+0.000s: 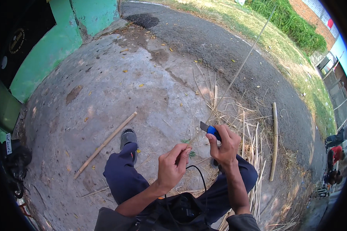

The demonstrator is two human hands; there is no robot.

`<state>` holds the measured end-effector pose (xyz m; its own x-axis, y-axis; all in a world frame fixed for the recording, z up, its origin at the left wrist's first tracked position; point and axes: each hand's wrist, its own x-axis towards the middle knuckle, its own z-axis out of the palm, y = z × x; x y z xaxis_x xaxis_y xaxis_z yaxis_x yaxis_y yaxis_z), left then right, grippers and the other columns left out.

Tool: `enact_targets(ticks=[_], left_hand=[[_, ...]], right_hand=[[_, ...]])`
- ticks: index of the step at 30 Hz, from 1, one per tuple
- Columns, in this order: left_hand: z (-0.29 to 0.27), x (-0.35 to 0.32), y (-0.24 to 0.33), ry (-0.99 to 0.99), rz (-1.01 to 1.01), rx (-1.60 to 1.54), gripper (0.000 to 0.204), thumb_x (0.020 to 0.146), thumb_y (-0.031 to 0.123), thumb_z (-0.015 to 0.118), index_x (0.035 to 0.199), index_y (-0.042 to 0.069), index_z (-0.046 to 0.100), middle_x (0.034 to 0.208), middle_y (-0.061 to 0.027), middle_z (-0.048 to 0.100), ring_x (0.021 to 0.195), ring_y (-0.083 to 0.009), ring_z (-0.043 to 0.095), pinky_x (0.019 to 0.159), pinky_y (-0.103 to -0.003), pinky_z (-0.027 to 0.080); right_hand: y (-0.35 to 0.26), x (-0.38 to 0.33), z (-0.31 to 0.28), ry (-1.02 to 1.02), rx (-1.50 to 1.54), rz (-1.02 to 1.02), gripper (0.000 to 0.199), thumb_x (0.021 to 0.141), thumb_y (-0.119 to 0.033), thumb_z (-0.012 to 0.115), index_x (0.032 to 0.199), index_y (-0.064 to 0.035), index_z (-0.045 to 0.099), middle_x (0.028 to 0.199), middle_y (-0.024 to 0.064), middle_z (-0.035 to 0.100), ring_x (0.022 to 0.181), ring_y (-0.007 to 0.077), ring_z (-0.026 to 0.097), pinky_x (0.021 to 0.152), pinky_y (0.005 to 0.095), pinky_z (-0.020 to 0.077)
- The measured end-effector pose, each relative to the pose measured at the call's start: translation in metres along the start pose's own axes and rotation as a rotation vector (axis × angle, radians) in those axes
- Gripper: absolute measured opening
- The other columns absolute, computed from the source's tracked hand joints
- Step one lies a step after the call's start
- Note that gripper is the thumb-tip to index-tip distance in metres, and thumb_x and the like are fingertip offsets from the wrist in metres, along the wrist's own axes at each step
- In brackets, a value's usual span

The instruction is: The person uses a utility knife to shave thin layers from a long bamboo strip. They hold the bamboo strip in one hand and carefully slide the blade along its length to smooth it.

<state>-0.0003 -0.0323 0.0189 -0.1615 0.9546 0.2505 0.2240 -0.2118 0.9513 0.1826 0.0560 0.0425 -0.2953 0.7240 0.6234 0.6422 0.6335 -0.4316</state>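
Between the fingertips of my left hand, closed in a pinch, is the near end of a long thin bamboo strip. The strip stretches away up and to the right, over the road. My right hand is wrapped round a blue-handled utility knife, thumb on the handle. Its dark blade points left, close beside the strip; I cannot tell whether the edge touches it. Both hands are in front of my bent knees, the right one a little farther from me.
Pale shavings and several bamboo strips lie right of my legs. One bamboo pole rests on the concrete at left, another at right. A green wall stands far left; people show at the right rim.
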Motion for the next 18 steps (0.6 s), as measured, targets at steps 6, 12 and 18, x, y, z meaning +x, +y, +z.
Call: enact_targets(ticks=[6, 12, 18], left_hand=[[0.001, 0.004, -0.002, 0.056, -0.058, -0.072, 0.008, 0.108, 0.006, 0.065, 0.107, -0.002, 0.067, 0.070, -0.0036, 0.065, 0.062, -0.0039, 0.060, 0.053, -0.025, 0.043], [0.000, 0.002, -0.001, 0.057, -0.052, -0.051, 0.010, 0.108, 0.008, 0.066, 0.105, -0.002, 0.066, 0.069, -0.0028, 0.064, 0.062, -0.0036, 0.058, 0.053, -0.024, 0.043], [0.000, -0.001, -0.002, 0.034, -0.039, -0.050, 0.011, 0.109, 0.008, 0.065, 0.105, -0.002, 0.066, 0.069, -0.0028, 0.064, 0.062, -0.0033, 0.059, 0.054, -0.024, 0.044]], right_hand=[[-0.004, -0.010, 0.005, -0.141, 0.066, -0.134, 0.030, 0.091, -0.033, 0.082, 0.101, -0.0072, 0.070, 0.078, 0.0063, 0.064, 0.060, 0.0264, 0.064, 0.055, 0.0372, 0.0490], [-0.006, -0.015, 0.013, -0.154, 0.070, -0.105, 0.030, 0.091, -0.033, 0.082, 0.102, -0.0079, 0.070, 0.077, 0.0061, 0.062, 0.060, 0.0269, 0.064, 0.055, 0.0375, 0.0487], [-0.005, -0.007, 0.008, -0.075, 0.027, -0.058, 0.029, 0.092, -0.032, 0.082, 0.099, -0.0071, 0.069, 0.075, 0.0065, 0.059, 0.059, 0.0265, 0.061, 0.054, 0.0378, 0.0466]])
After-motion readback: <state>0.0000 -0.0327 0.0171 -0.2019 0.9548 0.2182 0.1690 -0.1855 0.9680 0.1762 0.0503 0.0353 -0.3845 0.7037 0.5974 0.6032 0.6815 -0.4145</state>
